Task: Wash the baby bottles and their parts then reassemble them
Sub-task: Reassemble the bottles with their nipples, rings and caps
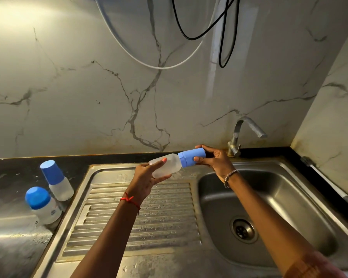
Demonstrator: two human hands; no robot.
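the bottle [167, 164] is in the air between my two hands, above the back edge of the draining board [141, 217], just left of the basin [269, 207]. it lies on its side. its long axis runs left to right and rises a little toward the right, with the clear base at my left and the blue cap [191, 157] pointing toward the tap [241, 135].

my left hand [147, 178] grips the clear body, thumb laid over the top and the other fingers curled underneath. my right hand [215, 160] wraps the cap, fingers over the top and thumb on the near side, pinching it all round. so the cap lies straight out along the axis from my left hand and sits inside my right, which is also the hand nearer the tap and basin. i judge the next move is taking the cap off. any twist would go around that left-to-right line and any pull would go rightward, while the left hand holds the body steady.

counting: three bottles in all, each with its blue cap on. one is in my hands. the two others stand close together on the dark counter [8, 177] at my far left, a tall-capped bottle [56, 180] behind a round-capped bottle [42, 205]. there is one tap, one basin and one drain hole [242, 230]. no water is running.
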